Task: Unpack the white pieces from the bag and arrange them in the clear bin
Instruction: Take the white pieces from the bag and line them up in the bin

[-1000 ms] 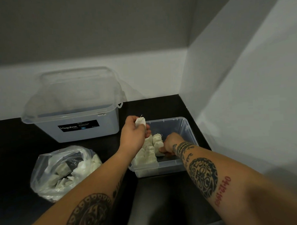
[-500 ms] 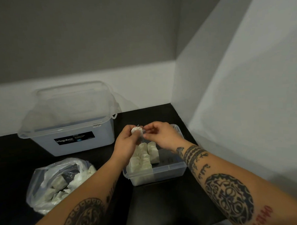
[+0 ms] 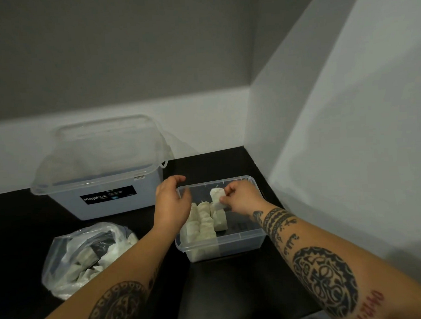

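On the counter at the far left lies the bag, open and holding many white pieces. Behind it stands a big lidded tub. The left hand hovers at the bin's left rim, fingers loosely curled and holding nothing. Inside the bin, pieces stand packed in rows against the left side. The right hand pinches one piece above the third row. The step in hand looks like placing: lower it upright behind that row, let go, then reach to the bag for another.
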Demonstrator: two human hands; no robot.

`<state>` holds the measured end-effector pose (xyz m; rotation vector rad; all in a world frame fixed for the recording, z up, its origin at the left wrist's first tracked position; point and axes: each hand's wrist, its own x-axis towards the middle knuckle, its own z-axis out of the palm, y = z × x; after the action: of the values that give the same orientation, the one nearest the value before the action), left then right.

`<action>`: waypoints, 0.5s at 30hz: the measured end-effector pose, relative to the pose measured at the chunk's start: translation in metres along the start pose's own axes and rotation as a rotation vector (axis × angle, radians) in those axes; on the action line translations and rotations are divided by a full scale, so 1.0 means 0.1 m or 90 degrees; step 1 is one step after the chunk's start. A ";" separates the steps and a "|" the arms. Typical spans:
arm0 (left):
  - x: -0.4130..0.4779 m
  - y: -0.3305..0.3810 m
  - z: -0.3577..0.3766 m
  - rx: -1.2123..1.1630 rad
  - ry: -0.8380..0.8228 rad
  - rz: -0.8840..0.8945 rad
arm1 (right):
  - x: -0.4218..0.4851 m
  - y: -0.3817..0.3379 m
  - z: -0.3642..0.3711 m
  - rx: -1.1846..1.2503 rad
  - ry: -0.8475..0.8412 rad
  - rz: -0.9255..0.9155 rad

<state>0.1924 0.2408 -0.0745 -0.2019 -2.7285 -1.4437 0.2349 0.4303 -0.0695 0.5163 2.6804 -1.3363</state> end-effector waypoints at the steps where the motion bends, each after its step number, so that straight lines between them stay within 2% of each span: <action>1: 0.00 -0.02 0.03 0.038 -0.006 -0.013 | 0.03 0.04 0.02 -0.023 -0.007 0.024; 3: -0.02 -0.06 0.08 0.063 -0.034 -0.076 | 0.07 0.09 0.08 -0.065 -0.023 0.059; 6: -0.02 -0.07 0.11 0.019 -0.088 -0.163 | 0.14 0.15 0.15 -0.162 -0.067 0.076; 10: 0.00 -0.09 0.11 0.031 -0.100 -0.187 | 0.20 0.26 0.26 -0.314 -0.121 0.093; 14: 0.00 -0.11 0.11 0.022 -0.096 -0.194 | 0.28 0.33 0.32 -0.329 -0.159 0.124; 15: 0.00 -0.11 0.11 0.019 -0.095 -0.194 | 0.32 0.35 0.32 -0.291 -0.161 0.139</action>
<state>0.1914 0.2439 -0.0899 0.1198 -3.0057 -1.5099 0.2156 0.4327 -0.1231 0.5229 2.5122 -0.6522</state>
